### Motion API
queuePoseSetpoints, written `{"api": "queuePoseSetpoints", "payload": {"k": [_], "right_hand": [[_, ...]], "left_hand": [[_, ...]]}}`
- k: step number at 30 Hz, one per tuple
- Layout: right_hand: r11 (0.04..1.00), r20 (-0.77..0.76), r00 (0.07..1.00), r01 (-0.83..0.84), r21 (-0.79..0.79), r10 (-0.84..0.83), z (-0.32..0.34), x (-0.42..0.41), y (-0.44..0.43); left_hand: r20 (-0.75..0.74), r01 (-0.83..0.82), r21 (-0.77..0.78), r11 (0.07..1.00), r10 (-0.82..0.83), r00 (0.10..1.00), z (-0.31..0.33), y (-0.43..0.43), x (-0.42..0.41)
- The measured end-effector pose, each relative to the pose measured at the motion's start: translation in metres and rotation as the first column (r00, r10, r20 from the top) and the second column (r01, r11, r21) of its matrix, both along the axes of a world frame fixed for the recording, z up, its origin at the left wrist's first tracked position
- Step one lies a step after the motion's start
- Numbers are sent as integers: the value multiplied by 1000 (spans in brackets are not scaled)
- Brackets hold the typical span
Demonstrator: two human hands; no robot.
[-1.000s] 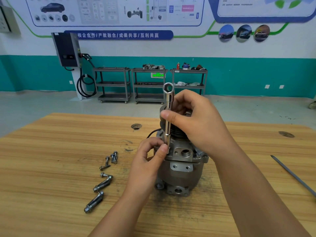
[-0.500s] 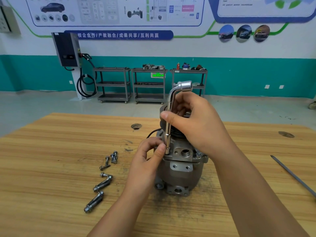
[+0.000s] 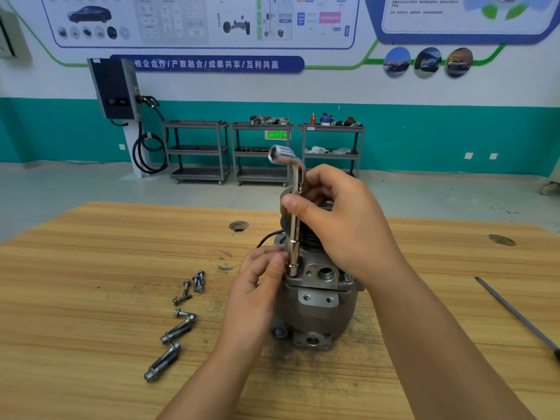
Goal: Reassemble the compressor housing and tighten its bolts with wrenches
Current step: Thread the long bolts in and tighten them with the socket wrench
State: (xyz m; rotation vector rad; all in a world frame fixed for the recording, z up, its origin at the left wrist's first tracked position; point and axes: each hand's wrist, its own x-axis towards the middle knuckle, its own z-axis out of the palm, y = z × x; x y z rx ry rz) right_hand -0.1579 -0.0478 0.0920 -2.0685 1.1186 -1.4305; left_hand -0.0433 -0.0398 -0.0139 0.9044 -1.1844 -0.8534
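While the right hand (image 3: 342,219) curls its fingers (image 3: 292,204) round the upper shaft of the socket wrench (image 3: 295,234), thumb pressed across it, the left hand (image 3: 257,283) pinches the wrench's lower socket between thumb and fingertips (image 3: 277,264). Both hands are closed on the same tool, one above the other, with nothing else in either.

The wrench stands nearly upright. Its long axis runs straight down from the right hand to the left front corner of the compressor housing (image 3: 315,310), and its bent top end points left, clear of the knuckles. The lower socket sits on the housing's top flange. Whatever bolt is under it is hidden by the socket itself.

The housing stands on the counter (image 3: 91,313) right below both hands, touching the left one. The left hand is nearer the seat and the right has the leverage. From where I stand, the next turn depends on keeping that upright line over the corner hole. If the shaft leans, I reckon the socket will ride off.

Another bolt head (image 3: 348,278) shows on the flange's right corner. Loose bolts (image 3: 181,325) lie well to the left, and a thin rod (image 3: 515,313) lies far right.
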Motion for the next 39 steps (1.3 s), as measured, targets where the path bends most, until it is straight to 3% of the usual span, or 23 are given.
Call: {"api": "queuePoseSetpoints", "payload": {"k": [4, 9, 15, 22, 29, 35, 39], "right_hand": [[999, -5, 1000, 24, -21, -24, 0, 2, 2], [989, -11, 992, -125, 82, 126, 5, -8, 2], [999, 8, 999, -48, 10, 48, 2, -4, 1], [994, -63, 993, -97, 53, 100, 3, -7, 1], [999, -47, 999, 12, -33, -14, 0, -1, 1], [991, -44, 992, -118, 59, 121, 4, -6, 3], [997, -32, 997, -71, 36, 72, 3, -3, 4]], "left_hand": [[5, -2, -22, 1000, 2, 1000, 0, 0, 1], [-20, 9, 5, 1000, -9, 1000, 1, -2, 0], [-4, 5, -33, 999, -5, 1000, 0, 0, -1], [1, -4, 3, 1000, 4, 1000, 2, 0, -1], [-7, 15, -9, 1000, -15, 1000, 2, 3, 0], [32, -5, 3, 1000, 5, 999, 0, 0, 1], [15, 14, 1, 1000, -15, 1000, 1, 2, 0]]}}
